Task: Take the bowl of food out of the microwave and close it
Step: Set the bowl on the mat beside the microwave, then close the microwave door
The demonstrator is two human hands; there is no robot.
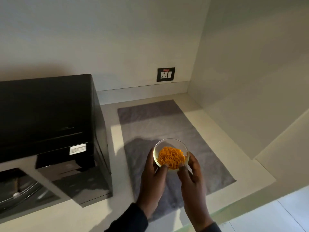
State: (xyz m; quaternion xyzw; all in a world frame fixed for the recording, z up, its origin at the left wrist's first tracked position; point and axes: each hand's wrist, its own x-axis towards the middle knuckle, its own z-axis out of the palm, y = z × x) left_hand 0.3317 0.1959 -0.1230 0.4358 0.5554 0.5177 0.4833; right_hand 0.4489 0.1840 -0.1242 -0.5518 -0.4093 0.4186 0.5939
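Both hands cup a small glass bowl [170, 154] of orange food [171, 157], holding it over a grey mat [155, 124] on the counter [197, 108]. The left hand [153, 183] grips the bowl from 8 o'clock, the right hand [192, 180] from 4 o'clock, fingers wrapped around its near side and thumbs up along the rim. I cannot tell whether the bowl's base touches the mat or hangs just above it; a dark shadow lies on the mat at the bowl's 9 o'clock.

The black microwave [48, 114] stands at 9 o'clock from the bowl, well apart from it, at the mat's left edge. Its door [20, 188] hangs open at the lower left, a blurred curved shape showing through the window. A white sticker [77, 149] sits on the front top corner.

A wall socket [165, 74] is at 12 o'clock from the bowl, low on the back wall. Dark sleeves [132, 220] cover both wrists.
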